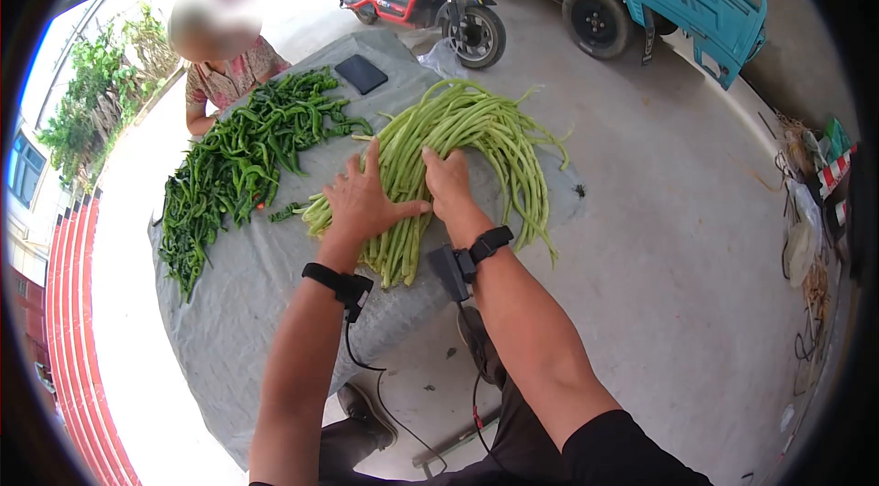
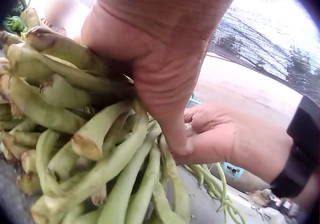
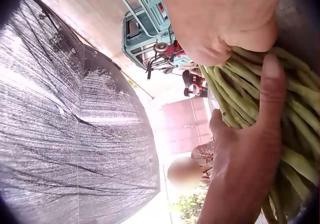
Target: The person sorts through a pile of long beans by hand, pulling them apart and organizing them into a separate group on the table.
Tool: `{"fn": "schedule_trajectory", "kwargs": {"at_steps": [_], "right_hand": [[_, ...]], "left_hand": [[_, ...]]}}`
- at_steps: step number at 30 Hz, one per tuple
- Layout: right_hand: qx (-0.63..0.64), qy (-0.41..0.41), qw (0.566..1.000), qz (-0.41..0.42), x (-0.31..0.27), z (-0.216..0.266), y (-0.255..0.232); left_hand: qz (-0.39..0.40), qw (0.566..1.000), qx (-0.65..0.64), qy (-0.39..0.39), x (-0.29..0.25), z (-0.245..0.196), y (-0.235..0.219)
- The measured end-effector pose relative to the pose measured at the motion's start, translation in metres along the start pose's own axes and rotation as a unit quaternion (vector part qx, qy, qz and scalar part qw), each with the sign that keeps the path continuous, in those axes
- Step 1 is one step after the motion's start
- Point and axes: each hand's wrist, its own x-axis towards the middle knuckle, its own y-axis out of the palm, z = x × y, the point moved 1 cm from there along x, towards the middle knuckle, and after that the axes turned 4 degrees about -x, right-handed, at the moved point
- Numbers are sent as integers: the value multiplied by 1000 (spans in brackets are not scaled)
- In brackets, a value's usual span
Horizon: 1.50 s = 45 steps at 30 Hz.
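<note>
the work in hand looks like gathering and steadying a bunch of long beans (image 1: 481, 124), with the stem ends being brought roughly level. the beans lie on the grey cloth (image 1: 229, 349) in front of the person, their thick ends toward the body and their thin tails curving away to the right, some past the cloth's edge.

the left hand (image 1: 355, 202) is spread across the near part of the bunch, its fingers apart on the left and its thumb reaching over the beans toward the other hand. the right hand (image 1: 449, 186) lies along the right side, its fingers bent in and apparently pinching some beans; how many it holds cannot be told, since the hand itself hides the contact. in the left wrist view the ends stick out unevenly, so the evening-up seems unfinished.

the next move would seem to call for both hands pressing inward together, keeping the bunch tight while stray beans are tucked in. squeezing too hard might bend the stalks, and a loose hold could let the tails fan out. the green peppers (image 1: 243, 152) lie to the left, apart from both hands.
</note>
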Motion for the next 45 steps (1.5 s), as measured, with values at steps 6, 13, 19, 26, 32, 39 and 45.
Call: {"fn": "schedule_trajectory", "kwargs": {"at_steps": [6,13,19,26,32,39,45], "right_hand": [[-42,10,998,35,14,-12,-13],[3,73,994,76,-18,-4,-55],[-145,10,978,152,-29,2,-56],[-377,-153,907,111,-33,-6,-57],[-364,-263,890,77,-46,7,-38],[-282,-210,926,137,-88,44,-7],[-371,-208,894,141,-84,36,6]], "left_hand": [[-14,1000,7,-8,-9,-12,11],[12,1000,-8,5,5,15,3],[-40,998,-26,40,-10,20,2],[-183,977,-76,75,-88,35,-35],[-244,953,-173,37,-186,56,-62],[-306,905,-293,-37,-221,93,-59],[-308,877,-366,-43,-225,114,-45]]}}
